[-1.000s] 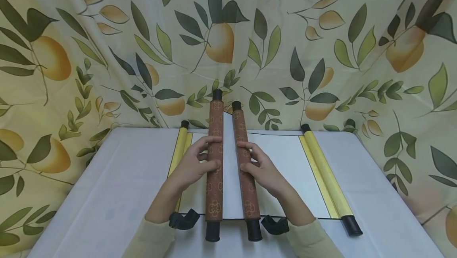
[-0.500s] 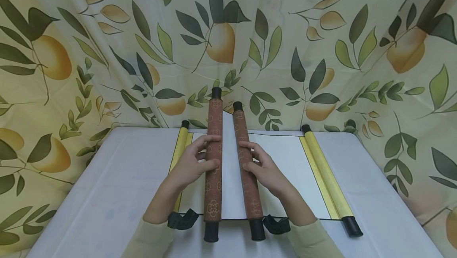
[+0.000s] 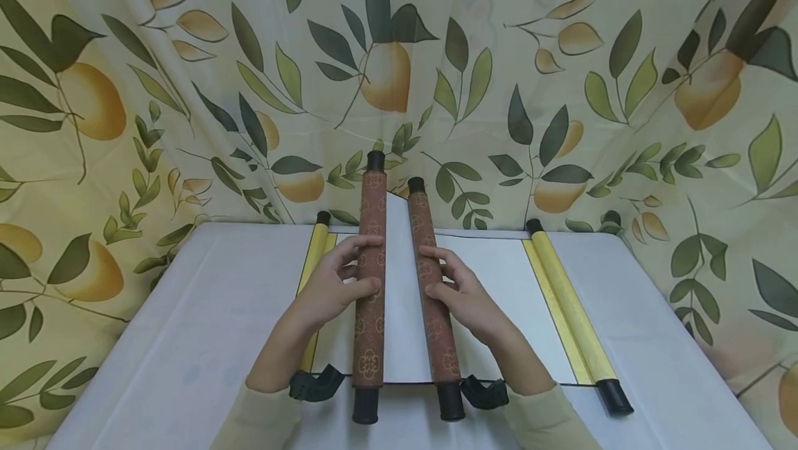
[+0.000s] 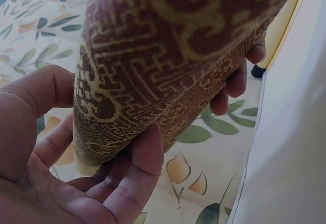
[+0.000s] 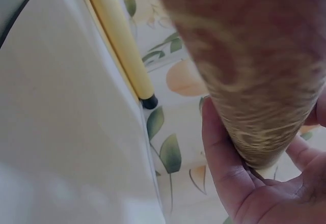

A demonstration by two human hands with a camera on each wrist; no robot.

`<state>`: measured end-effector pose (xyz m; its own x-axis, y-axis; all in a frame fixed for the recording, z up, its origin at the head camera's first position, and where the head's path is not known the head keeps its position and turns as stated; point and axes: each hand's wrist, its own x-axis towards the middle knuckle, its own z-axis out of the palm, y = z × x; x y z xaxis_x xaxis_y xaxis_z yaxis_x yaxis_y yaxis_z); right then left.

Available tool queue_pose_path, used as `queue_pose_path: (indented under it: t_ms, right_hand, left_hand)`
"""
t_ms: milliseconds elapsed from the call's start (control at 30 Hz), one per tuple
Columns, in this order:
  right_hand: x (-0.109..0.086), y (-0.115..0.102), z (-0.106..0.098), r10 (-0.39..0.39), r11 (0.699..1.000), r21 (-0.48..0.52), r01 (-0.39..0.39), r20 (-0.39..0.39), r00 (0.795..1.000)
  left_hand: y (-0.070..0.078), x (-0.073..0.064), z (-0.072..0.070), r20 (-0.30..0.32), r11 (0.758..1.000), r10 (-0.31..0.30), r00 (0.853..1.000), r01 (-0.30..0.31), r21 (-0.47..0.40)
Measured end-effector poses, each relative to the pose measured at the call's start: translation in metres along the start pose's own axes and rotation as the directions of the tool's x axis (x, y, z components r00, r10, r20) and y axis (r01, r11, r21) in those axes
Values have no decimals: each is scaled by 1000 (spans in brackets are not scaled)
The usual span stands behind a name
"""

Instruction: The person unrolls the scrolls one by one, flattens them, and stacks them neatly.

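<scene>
A scroll is held up over the table, its two brown rolls patterned in gold and ending in black knobs. My left hand (image 3: 339, 287) grips the left roll (image 3: 370, 318), with thumb and fingers around it. The right roll (image 3: 439, 339) is held the same way by my right hand (image 3: 463, 291). Between them a narrow strip of white paper (image 3: 404, 298) shows. In the left wrist view, the patterned cloth of a roll (image 4: 137, 66) fills the upper middle, with fingers curled beneath it. Fingers also cup a roll (image 5: 254, 91) in the right wrist view.
Under the hands a second scroll lies unrolled, its white sheet (image 3: 492, 270) bordered in yellow. Its yellow right rod (image 3: 573, 298) and left rod (image 3: 314, 256) have black ends. The white-covered table (image 3: 661, 339) meets a fruit-patterned curtain (image 3: 474, 90) behind. Black straps (image 3: 316, 383) circle both wrists.
The two brown rolls have moved slightly apart, left roll to the left and right roll to the right. The strip of white paper between them is wider. Both hands keep their hold.
</scene>
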<state>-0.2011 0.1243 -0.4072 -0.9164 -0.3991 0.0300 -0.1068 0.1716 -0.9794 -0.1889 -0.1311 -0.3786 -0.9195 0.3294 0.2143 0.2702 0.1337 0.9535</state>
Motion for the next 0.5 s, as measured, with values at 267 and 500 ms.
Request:
queue_pose_path:
  t_ms: [267, 500]
  right_hand:
    - [-1, 1, -1, 2, 1000, 9, -2, 4, 1000]
    - [-2, 0, -2, -8, 1000, 19, 8, 10, 1000]
  left_hand:
    - [1, -2, -1, 3, 1000, 7, 1000, -7, 5]
    - [3, -2, -3, -1, 1000, 20, 1000, -20, 15]
